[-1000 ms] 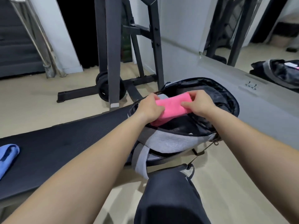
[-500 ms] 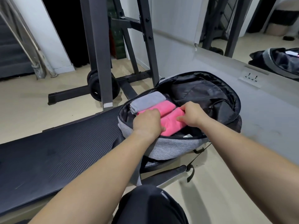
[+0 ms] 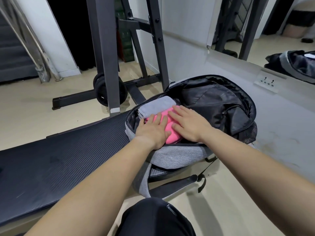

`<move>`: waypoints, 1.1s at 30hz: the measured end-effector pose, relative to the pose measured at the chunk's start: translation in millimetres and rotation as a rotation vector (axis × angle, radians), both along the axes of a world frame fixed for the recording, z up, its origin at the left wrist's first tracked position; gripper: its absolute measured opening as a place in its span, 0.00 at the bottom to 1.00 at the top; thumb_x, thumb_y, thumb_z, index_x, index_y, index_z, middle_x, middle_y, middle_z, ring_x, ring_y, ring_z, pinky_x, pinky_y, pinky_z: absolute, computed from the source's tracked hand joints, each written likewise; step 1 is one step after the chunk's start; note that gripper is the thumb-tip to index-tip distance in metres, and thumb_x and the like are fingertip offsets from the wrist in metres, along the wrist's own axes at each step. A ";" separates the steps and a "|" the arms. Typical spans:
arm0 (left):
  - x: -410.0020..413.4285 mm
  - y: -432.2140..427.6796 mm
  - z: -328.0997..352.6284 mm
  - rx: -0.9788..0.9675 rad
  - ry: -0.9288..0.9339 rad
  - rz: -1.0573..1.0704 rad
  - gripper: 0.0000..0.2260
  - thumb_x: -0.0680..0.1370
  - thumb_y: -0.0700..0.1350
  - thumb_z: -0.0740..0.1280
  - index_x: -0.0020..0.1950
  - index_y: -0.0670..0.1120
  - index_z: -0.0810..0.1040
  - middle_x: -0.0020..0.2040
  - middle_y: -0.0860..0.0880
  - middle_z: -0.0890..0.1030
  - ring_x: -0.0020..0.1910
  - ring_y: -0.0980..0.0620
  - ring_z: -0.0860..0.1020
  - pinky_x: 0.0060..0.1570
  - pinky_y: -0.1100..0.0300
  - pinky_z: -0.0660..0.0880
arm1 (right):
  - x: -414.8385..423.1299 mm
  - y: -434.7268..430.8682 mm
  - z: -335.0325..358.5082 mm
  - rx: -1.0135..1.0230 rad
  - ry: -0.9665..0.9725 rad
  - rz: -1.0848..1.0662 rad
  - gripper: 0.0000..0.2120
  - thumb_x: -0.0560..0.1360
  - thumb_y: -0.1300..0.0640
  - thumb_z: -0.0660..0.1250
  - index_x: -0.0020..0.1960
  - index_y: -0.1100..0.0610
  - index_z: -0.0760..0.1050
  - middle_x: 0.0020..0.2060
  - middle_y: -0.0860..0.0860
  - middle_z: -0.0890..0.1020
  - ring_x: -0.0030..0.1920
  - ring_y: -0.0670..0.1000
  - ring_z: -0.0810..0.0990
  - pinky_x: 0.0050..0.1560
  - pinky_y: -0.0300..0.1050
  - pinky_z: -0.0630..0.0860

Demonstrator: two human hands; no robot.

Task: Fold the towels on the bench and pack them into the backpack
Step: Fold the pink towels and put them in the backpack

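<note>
The grey backpack [image 3: 175,155] lies unzipped at the right end of the black bench [image 3: 56,160], its black lining showing. Inside it, a folded grey towel [image 3: 156,107] sits at the far left, and pink towels [image 3: 171,135] lie beside it, nearer to me. My left hand [image 3: 153,130] and my right hand [image 3: 187,122] both press flat on the pink towels with straight fingers, covering most of them.
A dark steel rack [image 3: 104,53] with a weight plate [image 3: 100,92] stands behind the bench. A wall mirror [image 3: 265,29] and a socket [image 3: 266,81] are at the right. My knee [image 3: 153,218] in black cloth is below. Beige floor surrounds the bench.
The pink towel went down from above the backpack's opening into it, beside the grey towel. Both hands let go of it and now lie flat on top.
</note>
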State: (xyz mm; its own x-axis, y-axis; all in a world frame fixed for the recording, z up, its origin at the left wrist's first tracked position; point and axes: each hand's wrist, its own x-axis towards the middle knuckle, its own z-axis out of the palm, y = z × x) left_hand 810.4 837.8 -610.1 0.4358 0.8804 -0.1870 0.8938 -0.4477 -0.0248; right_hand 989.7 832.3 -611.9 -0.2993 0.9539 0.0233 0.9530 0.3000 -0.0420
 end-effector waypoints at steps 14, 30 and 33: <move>-0.1 10.3 -9.9 -0.164 -0.083 0.065 0.28 0.84 0.60 0.43 0.81 0.54 0.38 0.81 0.53 0.35 0.79 0.50 0.34 0.77 0.45 0.41 | -3.2 11.1 -37.7 -0.168 0.076 -0.141 0.31 0.82 0.35 0.42 0.82 0.42 0.40 0.81 0.47 0.38 0.80 0.48 0.36 0.79 0.56 0.40; -13.6 3.9 6.1 -0.098 -0.240 0.046 0.27 0.84 0.60 0.50 0.81 0.51 0.53 0.82 0.49 0.49 0.81 0.49 0.48 0.78 0.45 0.52 | -11.7 16.5 -4.1 -0.281 -0.050 -0.154 0.31 0.83 0.37 0.44 0.82 0.46 0.42 0.81 0.48 0.41 0.81 0.50 0.39 0.79 0.60 0.42; -33.1 -17.1 31.5 0.024 -0.334 0.058 0.24 0.83 0.58 0.56 0.76 0.49 0.65 0.77 0.48 0.65 0.75 0.46 0.65 0.71 0.48 0.65 | -28.2 3.2 21.7 -0.173 -0.043 -0.143 0.30 0.83 0.38 0.46 0.82 0.48 0.47 0.82 0.49 0.49 0.81 0.52 0.46 0.79 0.60 0.47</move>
State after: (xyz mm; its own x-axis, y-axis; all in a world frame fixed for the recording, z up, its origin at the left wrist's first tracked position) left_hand 777.3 820.7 -578.7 0.4185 0.9080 -0.0215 0.8783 -0.3985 0.2643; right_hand 961.5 835.5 -590.2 -0.1581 0.9754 -0.1538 0.9873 0.1539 -0.0395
